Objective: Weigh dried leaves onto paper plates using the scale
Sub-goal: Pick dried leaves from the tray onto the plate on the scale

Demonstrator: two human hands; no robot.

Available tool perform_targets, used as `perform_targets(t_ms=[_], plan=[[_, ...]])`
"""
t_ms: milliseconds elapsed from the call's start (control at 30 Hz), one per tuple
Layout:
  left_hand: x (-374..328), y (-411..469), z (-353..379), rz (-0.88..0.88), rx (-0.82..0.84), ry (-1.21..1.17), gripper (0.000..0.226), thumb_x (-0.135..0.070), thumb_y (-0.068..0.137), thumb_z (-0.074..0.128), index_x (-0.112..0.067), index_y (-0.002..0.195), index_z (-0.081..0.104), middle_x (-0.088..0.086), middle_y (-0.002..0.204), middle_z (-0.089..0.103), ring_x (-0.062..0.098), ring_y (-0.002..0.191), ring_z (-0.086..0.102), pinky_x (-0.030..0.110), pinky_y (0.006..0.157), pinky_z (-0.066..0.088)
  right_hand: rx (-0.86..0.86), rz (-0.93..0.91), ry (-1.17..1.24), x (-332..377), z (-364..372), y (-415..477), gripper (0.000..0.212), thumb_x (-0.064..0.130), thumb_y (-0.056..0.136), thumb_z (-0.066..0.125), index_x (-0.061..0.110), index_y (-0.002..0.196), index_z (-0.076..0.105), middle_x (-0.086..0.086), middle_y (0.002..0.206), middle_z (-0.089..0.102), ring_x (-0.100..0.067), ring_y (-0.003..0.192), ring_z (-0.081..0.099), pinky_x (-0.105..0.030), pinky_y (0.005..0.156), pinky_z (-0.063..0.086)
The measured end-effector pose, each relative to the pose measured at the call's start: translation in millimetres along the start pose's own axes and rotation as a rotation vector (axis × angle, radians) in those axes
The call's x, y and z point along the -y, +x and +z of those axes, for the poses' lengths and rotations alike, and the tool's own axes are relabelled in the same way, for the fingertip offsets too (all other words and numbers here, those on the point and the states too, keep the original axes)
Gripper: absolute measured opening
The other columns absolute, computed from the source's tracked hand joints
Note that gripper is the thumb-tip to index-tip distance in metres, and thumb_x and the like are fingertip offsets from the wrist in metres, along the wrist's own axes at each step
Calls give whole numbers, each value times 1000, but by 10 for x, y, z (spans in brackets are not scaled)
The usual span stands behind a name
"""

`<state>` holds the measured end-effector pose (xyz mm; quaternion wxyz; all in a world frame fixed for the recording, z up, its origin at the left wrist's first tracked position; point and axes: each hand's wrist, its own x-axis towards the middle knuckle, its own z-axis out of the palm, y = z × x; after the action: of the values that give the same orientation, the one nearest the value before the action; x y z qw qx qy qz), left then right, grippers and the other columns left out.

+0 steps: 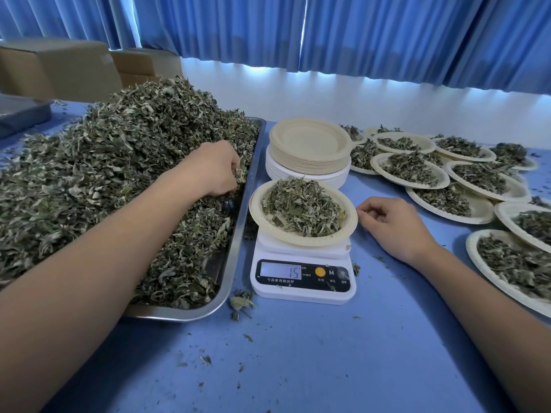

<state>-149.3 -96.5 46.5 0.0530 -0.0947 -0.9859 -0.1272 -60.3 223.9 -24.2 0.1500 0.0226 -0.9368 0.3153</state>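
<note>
A white digital scale point(302, 281) stands mid-table and its display reads 15. On it sits a paper plate point(351, 217) holding a mound of dried leaves point(301, 205). To the left, a steel tray point(238, 234) carries a big heap of dried leaves point(113, 162). My left hand point(216, 169) is down in that heap near the tray's right rim, fingers curled round a pinch of leaves. My right hand point(393, 226) rests on the table just right of the plate, fingers loosely curled, fingertips close to the rim and holding nothing.
A stack of empty paper plates point(310, 147) stands behind the scale. Several filled plates point(414, 166) spread over the right side of the blue table point(298, 353). Cardboard boxes point(59, 67) sit at the back left. Leaf crumbs point(241, 304) lie by the tray's corner.
</note>
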Motion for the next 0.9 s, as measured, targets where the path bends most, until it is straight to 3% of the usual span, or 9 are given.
perform_targets(t_ms=[133, 267, 367, 500, 567, 733, 800, 900], plan=[[-10, 14, -9, 19, -38, -6, 24, -4, 84, 64, -18, 102, 71, 1, 74, 59, 24, 71, 60, 32, 63, 50, 2, 6, -1, 11, -3, -7, 18, 21, 96, 65, 25, 80, 72, 3, 64, 66, -4, 49, 47, -28, 55, 39], [-4, -1, -13, 32, -64, -22, 29, -3, 83, 63, -19, 106, 72, 6, 83, 62, 27, 73, 62, 37, 67, 56, 2, 4, 3, 20, -12, -12, 18, 21, 96, 65, 25, 80, 72, 3, 64, 65, -5, 49, 47, -28, 56, 39], [-4, 8, -24, 32, -112, -54, 21, -2, 81, 63, -19, 88, 72, 7, 83, 65, 22, 63, 58, 28, 55, 45, 1, 5, 6, 18, -12, -14, 18, 21, 96, 65, 24, 80, 72, 4, 63, 65, -4, 48, 48, -29, 56, 40], [-16, 7, -27, 24, -152, -112, 23, -1, 83, 61, -22, 80, 70, 6, 83, 64, 15, 57, 48, 28, 60, 43, 2, 5, 11, 14, -6, -10, 18, 20, 96, 65, 25, 79, 72, 3, 63, 65, -4, 48, 46, -29, 55, 40], [-23, 0, -25, 22, -158, -129, 25, 0, 84, 60, -23, 79, 69, 7, 82, 62, 12, 59, 44, 28, 60, 41, 2, 13, 18, 9, -2, -7, 18, 20, 96, 65, 25, 79, 71, 5, 62, 64, -5, 48, 47, -28, 55, 40], [-48, -34, -38, 23, -135, -149, 28, 5, 85, 57, -20, 82, 69, 4, 83, 61, 19, 64, 55, 26, 51, 40, 3, 23, 18, 1, 1, -1, 18, 21, 95, 66, 26, 79, 71, 9, 59, 62, -4, 49, 47, -25, 55, 39], [-70, -48, -45, 26, -133, -151, 29, 6, 85, 55, -19, 84, 69, 2, 84, 60, 18, 69, 54, 28, 56, 43, 2, 21, 21, 2, 0, 1, 18, 21, 95, 66, 26, 79, 71, 9, 59, 62, -4, 48, 47, -26, 55, 38], [-107, -70, -44, 40, -144, -145, 29, 5, 84, 53, -17, 91, 69, 7, 92, 63, 27, 91, 55, 37, 75, 51, 0, 19, 21, 0, 1, -5, 19, 20, 95, 66, 26, 78, 71, 8, 59, 62, -4, 49, 47, -27, 56, 39]])
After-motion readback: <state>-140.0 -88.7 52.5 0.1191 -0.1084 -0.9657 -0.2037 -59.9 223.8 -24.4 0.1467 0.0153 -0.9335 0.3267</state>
